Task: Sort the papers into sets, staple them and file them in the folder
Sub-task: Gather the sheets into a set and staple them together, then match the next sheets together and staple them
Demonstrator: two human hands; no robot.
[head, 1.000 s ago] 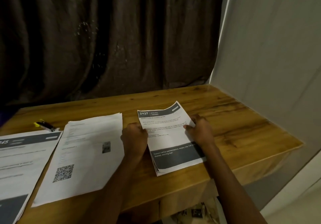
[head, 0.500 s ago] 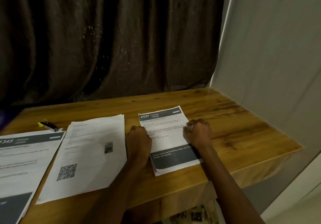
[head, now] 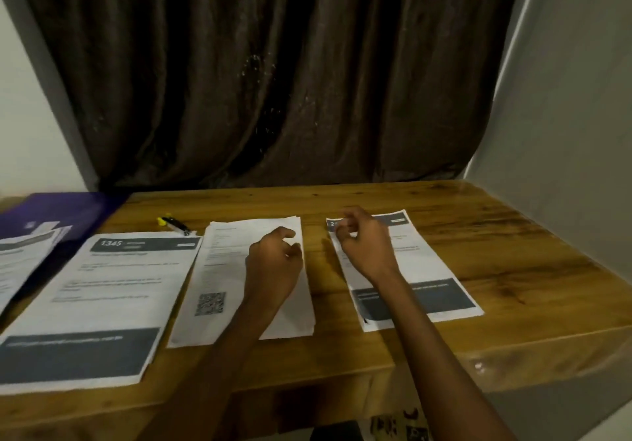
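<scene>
Three paper stacks lie side by side on the wooden table (head: 496, 242). The right stack (head: 431, 269) has a dark header and a dark band near its bottom. The middle stack (head: 219, 269) is white with a QR code. The left stack (head: 113, 290) is headed "1345". My left hand (head: 273, 262) hovers over the middle stack's right part, fingers loosely curled, holding nothing. Above the right stack's top left corner is my right hand (head: 366, 245), fingers loosely curled and empty. A purple folder (head: 61, 211) with papers (head: 24, 256) on it lies at far left.
A small yellow and black stapler (head: 172, 224) lies behind the left and middle stacks. A dark curtain hangs behind the table and a grey wall stands at the right. The table's front edge runs just below the stacks.
Both hands have let go of the right stack and lifted off it. My left hand moved left over the middle stack. The view swung left, showing the folder.
</scene>
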